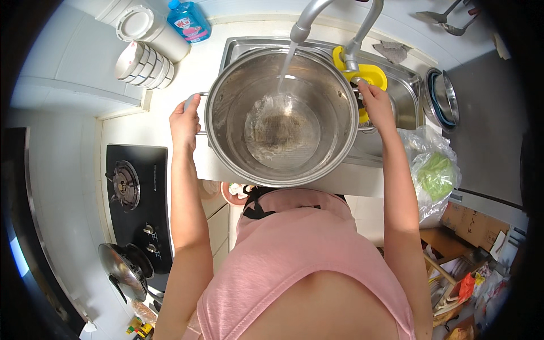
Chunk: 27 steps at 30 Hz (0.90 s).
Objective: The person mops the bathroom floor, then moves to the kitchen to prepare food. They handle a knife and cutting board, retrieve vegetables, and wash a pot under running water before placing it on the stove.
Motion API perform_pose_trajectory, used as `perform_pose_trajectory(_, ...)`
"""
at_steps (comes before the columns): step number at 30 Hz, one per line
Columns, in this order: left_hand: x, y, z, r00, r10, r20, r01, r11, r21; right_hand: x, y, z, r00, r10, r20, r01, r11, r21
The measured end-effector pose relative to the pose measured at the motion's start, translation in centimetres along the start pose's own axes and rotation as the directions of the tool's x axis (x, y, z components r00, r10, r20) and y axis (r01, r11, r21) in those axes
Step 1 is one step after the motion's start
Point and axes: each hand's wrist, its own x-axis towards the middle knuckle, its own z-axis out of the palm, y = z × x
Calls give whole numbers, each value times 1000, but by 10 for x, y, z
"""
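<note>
A large stainless steel pot [238,158] is held over the left part of the steel sink [406,108]. My left hand [185,121] grips its left loop handle, and my right hand [376,104] grips the one on the right. From the faucet [300,32] a stream of water [287,63] falls into the pot. Water [282,131] ripples over the pot's bottom, where a darker patch shows. Behind my right hand, a yellow plastic sink caddy [372,75] hangs by the faucet base.
Stacked bowls [144,66], a white lidded container [155,32] and a blue detergent bottle [189,21] stand at the back left. A black gas stove [138,204] with a lidded pan [123,272] lies left. To the right are steel bowls [442,100] and bagged green vegetables [435,176].
</note>
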Motion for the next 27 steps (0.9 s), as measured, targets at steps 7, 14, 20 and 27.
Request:
perform_pose_trajectory(7,1,2,3,1000,-7,11,7,1000,-13,0,5,-1,1000,27,-11,-26,999,44)
perform_pose_trajectory(14,4,0,3,1000,-1,27,2,1000,-26,-1,0,-2,998,64,0,-64,997,41)
perform_pose_trajectory(20,7,0,4,999,-14,32,16,999,-49,1,-1,-2,996,84,20,-85,995,48)
perform_pose_trajectory(27,9,-1,5,1000,-14,28,15,998,-53,4,1,-1,996,78,34,-80,994,69)
